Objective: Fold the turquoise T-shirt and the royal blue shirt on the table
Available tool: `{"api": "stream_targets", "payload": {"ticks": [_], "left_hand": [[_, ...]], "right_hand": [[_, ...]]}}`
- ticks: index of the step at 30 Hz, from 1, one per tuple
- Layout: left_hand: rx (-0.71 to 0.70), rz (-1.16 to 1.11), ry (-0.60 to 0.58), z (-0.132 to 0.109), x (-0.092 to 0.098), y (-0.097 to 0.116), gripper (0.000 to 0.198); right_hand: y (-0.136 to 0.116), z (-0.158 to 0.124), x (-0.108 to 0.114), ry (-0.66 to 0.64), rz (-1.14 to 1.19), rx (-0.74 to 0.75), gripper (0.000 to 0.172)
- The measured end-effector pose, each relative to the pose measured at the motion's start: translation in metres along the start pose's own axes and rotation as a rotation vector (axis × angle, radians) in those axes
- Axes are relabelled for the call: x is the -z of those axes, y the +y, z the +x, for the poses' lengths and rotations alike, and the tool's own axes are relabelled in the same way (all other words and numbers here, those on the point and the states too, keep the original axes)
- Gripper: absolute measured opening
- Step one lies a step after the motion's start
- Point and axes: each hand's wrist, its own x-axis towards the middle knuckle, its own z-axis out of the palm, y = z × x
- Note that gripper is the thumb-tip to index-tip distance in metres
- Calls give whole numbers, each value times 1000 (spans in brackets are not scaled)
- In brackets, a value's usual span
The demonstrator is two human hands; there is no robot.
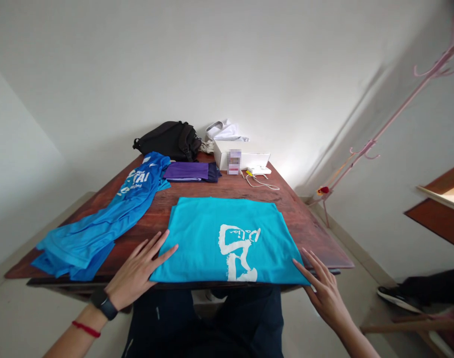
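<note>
A turquoise T-shirt (197, 243) lies folded into a wide rectangle at the front edge of the wooden table. White lettering and a white brush-like print show on its right half. My left hand (135, 276) rests at the shirt's left side, fingers stretched and apart, touching the fabric's edge. At the front right corner, my right hand (323, 288) has its fingers extended, the fingertips on or just beside the cloth; its thumb is partly hidden.
A blue printed jersey (111, 214) stretches along the table's left side. Behind are folded purple clothing (187, 170), a black backpack (169, 139), a white box (221, 154) and a white cable (262, 184). A pink coat rack (383, 127) stands right of the table (312, 238).
</note>
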Motion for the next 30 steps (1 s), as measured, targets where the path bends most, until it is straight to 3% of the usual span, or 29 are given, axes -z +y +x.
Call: {"api": "stream_targets", "payload": {"ticks": [6,11,14,17,23,27,30], "left_hand": [[-33,-91,39,-3,8,2,85],[-55,-271,168,-7,26,5,48],[-28,-413,228,-9,38,7,37],[45,-564,258,-10,47,9,34],[299,-563,503,0,69,10,39],[453,-586,565,14,100,7,56],[561,-741,569,24,121,-2,61]], "right_hand": [[-4,-2,10,-13,105,-21,51],[-13,10,40,4,385,-112,35],[-17,17,59,-15,608,-235,33],[-21,23,66,18,810,-406,35],[-37,57,75,327,1126,-621,33],[-41,90,98,345,1248,-673,35],[-34,110,117,290,1302,-726,34]]}}
